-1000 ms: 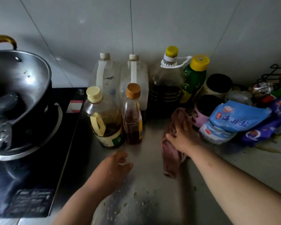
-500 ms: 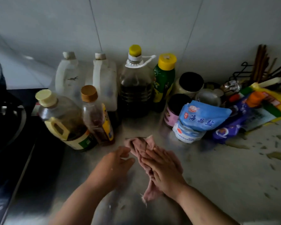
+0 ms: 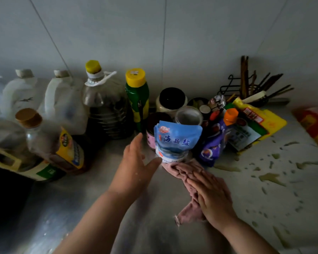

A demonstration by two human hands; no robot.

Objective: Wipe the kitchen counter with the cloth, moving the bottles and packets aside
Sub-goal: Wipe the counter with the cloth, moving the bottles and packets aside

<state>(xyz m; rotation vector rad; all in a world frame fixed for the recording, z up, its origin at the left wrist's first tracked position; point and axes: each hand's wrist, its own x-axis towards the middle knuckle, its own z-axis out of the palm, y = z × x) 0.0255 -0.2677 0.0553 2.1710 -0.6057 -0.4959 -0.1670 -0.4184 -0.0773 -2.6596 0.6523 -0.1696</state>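
Cloth (image 3: 188,177), pink and bunched, lies on the counter (image 3: 154,208) directly in front of the blue salt packet (image 3: 174,142), its far end touching the packet's base. Right hand (image 3: 212,197) presses flat on it, fingers extended, not clenched. Left hand (image 3: 136,167) is spread open, gripping nothing, thumb tip at the packet's lower left edge. Judged step: wiping up to the packets, with the salt packet about to be shifted. Next move calls for grasping that packet and clearing it aside before the cloth advances toward the yellowish spill marks (image 3: 270,177) on the right. Compared with half a second earlier, the cloth sits further right and the left hand has reached forward to the packet.
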